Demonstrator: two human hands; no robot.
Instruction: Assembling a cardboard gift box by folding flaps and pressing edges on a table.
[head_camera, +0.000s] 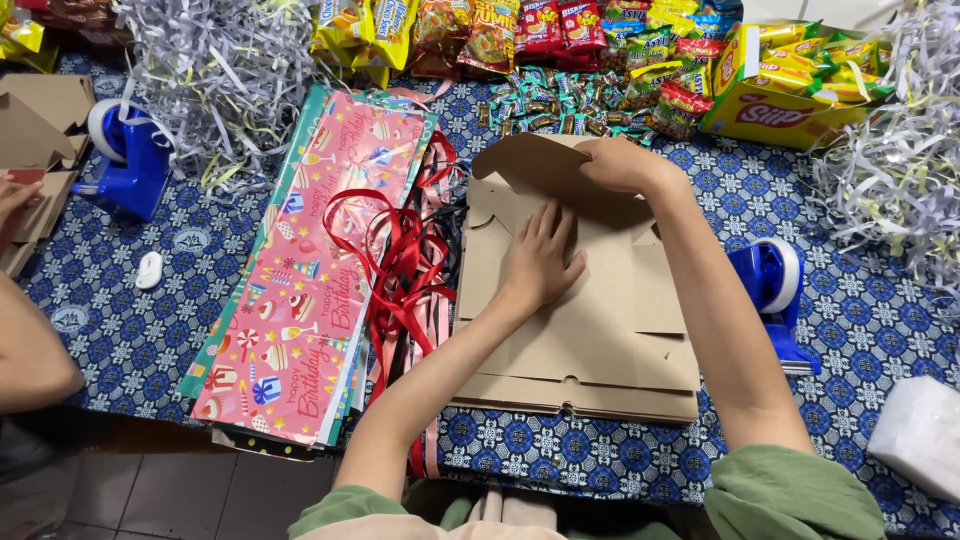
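Observation:
A stack of flat brown cardboard box blanks (590, 340) lies in front of me on the blue patterned tablecloth (130, 330). My left hand (540, 260) presses flat on the top blank, fingers spread. My right hand (620, 165) grips the raised flap (530, 160) at the far edge of that blank and holds it folded up. Beside the stack on the left lie tangled red, pink and black ribbons (405, 265).
Pink patterned wrapping paper sheets (310, 270) lie left of the ribbons. Blue tape dispensers stand at left (130, 160) and right (775, 290). Shredded paper (215, 70), snack packets (560, 40), a yellow snack box (780, 90) line the back. Another person's arm (30, 340) is at far left.

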